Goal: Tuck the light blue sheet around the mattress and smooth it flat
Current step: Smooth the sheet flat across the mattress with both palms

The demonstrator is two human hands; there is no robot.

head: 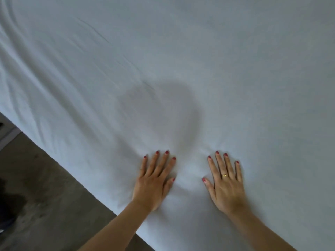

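1. Near the bed's close edge, the left hand [154, 183] lies palm down on the light blue sheet [199, 60], its fingers straight and slightly spread, gripping nothing; the thumb points inward toward the other hand.
2. Just to its right, the right hand [226, 185] presses flat in the same manner, fingers extended and fanned apart, holding nothing; a gold ring [224, 175] sits on one finger, and the nails of both hands are painted red.
3. Between the two hands a strip of sheet stays uncovered, with small puckers gathered at the fingertips; the hands are apart, not touching.
4. Beyond the fingers a rounded shadow [159, 109] falls on the cloth; the sheet covers the mattress across nearly the whole view, smooth at the right and top, with long soft creases running diagonally at the left.
5. At lower left the sheet's edge runs diagonally; beside it lies a grey-brown floor [45, 187]; a dark object at the far left edge is too cut off to identify.
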